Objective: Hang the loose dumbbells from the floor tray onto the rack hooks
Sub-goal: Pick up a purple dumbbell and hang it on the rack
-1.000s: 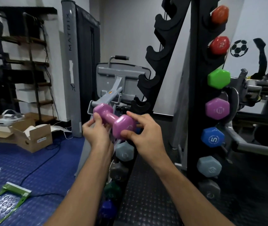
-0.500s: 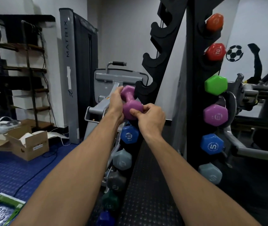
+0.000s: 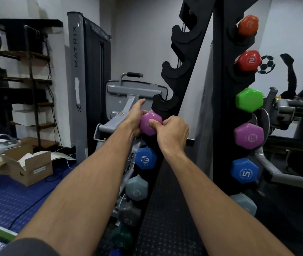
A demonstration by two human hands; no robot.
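Both hands gripping the purple dumbbell [image 3: 149,123] at the rack [image 3: 179,84], L side. It's sitting just under an empty hook [image 3: 163,106], directly above the blue dumbbell [image 3: 145,158]. Left hand [image 3: 135,119] is cupping its far side, index finger sticking out straight; right hand [image 3: 172,133] is curling round the near end, thumb pressing on the face. Whether it's seated on a hook, can't tell.

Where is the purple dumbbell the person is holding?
The purple dumbbell sits mid-frame between the left hand and right hand, against the rack's left column, above the blue dumbbell.
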